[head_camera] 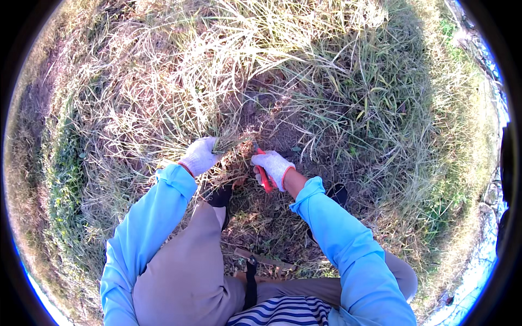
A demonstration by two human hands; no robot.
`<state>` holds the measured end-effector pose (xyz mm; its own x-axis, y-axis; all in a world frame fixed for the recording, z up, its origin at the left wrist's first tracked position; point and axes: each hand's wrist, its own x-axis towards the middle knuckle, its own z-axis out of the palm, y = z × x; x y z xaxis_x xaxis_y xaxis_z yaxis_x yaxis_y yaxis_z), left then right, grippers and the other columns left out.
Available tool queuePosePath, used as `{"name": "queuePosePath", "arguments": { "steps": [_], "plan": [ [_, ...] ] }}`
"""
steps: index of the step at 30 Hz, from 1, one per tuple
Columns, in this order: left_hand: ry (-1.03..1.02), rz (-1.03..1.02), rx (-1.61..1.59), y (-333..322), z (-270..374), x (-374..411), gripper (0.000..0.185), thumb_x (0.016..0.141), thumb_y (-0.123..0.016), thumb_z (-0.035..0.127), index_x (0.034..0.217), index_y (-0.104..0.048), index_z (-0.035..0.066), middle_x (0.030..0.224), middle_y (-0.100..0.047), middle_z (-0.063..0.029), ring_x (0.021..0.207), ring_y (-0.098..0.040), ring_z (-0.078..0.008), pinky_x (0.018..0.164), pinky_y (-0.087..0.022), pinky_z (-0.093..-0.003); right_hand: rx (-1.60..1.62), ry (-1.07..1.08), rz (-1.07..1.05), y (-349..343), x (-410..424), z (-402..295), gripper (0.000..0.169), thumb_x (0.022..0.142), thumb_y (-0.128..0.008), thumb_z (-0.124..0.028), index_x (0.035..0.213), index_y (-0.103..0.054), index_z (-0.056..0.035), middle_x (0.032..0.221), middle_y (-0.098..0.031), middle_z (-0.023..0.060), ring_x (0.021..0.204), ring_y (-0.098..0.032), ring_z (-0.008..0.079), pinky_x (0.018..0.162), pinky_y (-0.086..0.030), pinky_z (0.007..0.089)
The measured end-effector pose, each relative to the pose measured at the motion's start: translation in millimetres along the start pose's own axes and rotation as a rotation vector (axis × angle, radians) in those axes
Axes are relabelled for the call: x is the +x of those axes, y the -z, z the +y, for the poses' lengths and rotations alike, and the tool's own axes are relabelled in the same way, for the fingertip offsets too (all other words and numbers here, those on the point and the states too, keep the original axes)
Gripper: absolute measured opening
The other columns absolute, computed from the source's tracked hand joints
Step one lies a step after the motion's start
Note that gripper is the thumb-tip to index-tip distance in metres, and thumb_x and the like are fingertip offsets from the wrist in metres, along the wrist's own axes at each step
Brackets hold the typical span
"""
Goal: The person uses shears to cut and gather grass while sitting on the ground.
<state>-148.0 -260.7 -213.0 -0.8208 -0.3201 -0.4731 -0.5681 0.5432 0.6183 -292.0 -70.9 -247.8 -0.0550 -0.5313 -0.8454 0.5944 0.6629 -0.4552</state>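
My left hand (200, 156), in a white knit glove, is closed around a bunch of long grass stems (223, 145). A tangle of brown, dry roots or stems (241, 154) spreads from that bunch towards the other side. In a matching glove, my right hand (275, 165) grips a red-handled cutting tool (266, 179), which looks like pruning shears. Its short metal blade end (255, 145) lies against the right side of the tangle; whether the blades are apart cannot be made out. Beneath both hands is bare dark soil (281, 136) strewn with dry bits.
Tall grass (253, 45) stands ahead, and greener clumps (367, 93) grow to the right. Cut or flattened dry grass (138, 110) covers the left. My dark shoe (220, 196) is just below the tangle. A wooden piece with a black strap (265, 261) lies between my legs.
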Motion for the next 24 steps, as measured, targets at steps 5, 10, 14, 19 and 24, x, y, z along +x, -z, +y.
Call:
{"name": "queuePosePath", "arguments": {
  "steps": [5,10,14,19,24],
  "plan": [
    [-0.009,0.107,-0.215,-9.0,-54.5,-10.4,0.038,0.08,-0.068,0.005,0.117,-0.062,0.005,0.105,-0.068,-0.0096,0.098,-0.064,-0.0182,0.084,-0.052,-0.0332,0.044,0.055,0.012,-8.3,-9.8,7.0,0.021,0.086,-0.06,-0.023,0.089,-0.056,-0.003,0.069,-0.057,0.0053,0.052,-0.054,0.0159,0.047,-0.045,0.0306],
    [0.117,0.225,-0.642,-30.5,-114.3,-7.1,0.028,0.085,-0.059,-0.008,0.111,-0.063,0.002,0.098,-0.068,-0.0033,0.087,-0.062,-0.0116,0.079,-0.052,-0.0263,0.119,0.098,-0.002,-18.2,-21.3,26.9,0.021,0.086,-0.061,-0.023,0.091,-0.057,-0.0033,0.073,-0.057,0.0058,0.063,-0.056,0.0159,0.057,-0.048,0.0309],
    [0.158,0.226,-0.506,-30.1,-114.7,-0.4,0.027,0.086,-0.059,-0.007,0.11,-0.063,0.002,0.098,-0.068,-0.0022,0.087,-0.061,-0.0115,0.079,-0.052,-0.028,0.051,0.029,-0.068,-23.5,-32.6,34.9,0.02,0.086,-0.062,-0.022,0.093,-0.057,-0.0037,0.075,-0.058,0.0061,0.067,-0.057,0.017,0.064,-0.049,0.033],
    [0.149,0.264,-0.524,-28.4,-122.2,1.3,0.03,0.085,-0.063,-0.002,0.115,-0.062,0.004,0.101,-0.068,-0.002,0.091,-0.059,-0.0092,0.079,-0.051,-0.0265,-0.077,-0.008,-0.11,-32.5,-28.0,30.5,0.022,0.087,-0.061,-0.021,0.098,-0.057,-0.0035,0.076,-0.059,0.007,0.069,-0.059,0.0181,0.065,-0.05,0.0331],
    [0.254,0.233,-0.324,-18.2,-113.2,-2.2,0.035,0.083,-0.069,0.003,0.118,-0.062,0.004,0.103,-0.068,-0.003,0.092,-0.059,-0.0092,0.082,-0.05,-0.0264,-0.007,-0.145,-0.221,-41.7,-35.3,17.6,0.023,0.088,-0.059,-0.021,0.101,-0.056,-0.002,0.078,-0.061,0.0091,0.068,-0.062,0.0204,0.063,-0.052,0.0347]
  ]
}}
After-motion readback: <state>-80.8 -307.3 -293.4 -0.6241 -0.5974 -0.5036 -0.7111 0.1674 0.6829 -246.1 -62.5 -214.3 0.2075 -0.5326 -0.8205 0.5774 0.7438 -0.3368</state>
